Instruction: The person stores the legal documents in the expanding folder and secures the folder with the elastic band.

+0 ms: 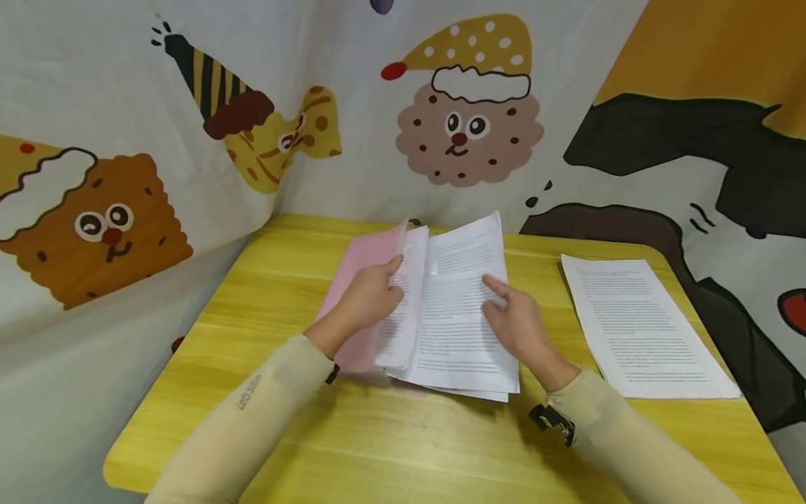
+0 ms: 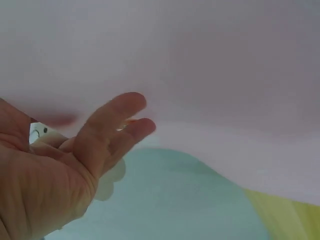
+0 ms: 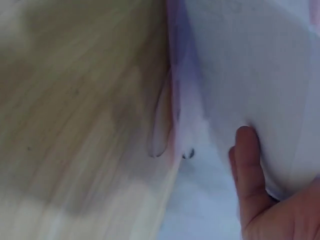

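Pink translucent plastic folder (image 1: 355,266) lies opened at mid-table, its cover to the left. White printed sheets (image 1: 460,336) sit in it, parted into a narrow left-hand portion and a broad right-hand page; lower corners fanned unevenly at the near edge.

Left hand (image 1: 368,297): over the pink cover, at the left portion of the sheets. Index finger and thumb extended, slightly apart, tips at the paper. Left wrist view: two fingers half bent against a pale, blurred surface. Cannot tell whether any leaf is pinched.

Right hand (image 1: 519,329): at the right edge of the broad page. Index finger nearly straight, thumb a little nearer, small gap between, both in front of the print. Right wrist view: a straight finger beside pale paper; grip on the edge cannot be told.

Single-looking white printed page (image 1: 642,322): flat, far right, well apart from the folder.

Support: yellow wood-grain table (image 1: 415,448). Beyond it, white cloth (image 1: 352,42) with cartoon biscuit figures. Both forearms in beige sleeves (image 1: 271,406).
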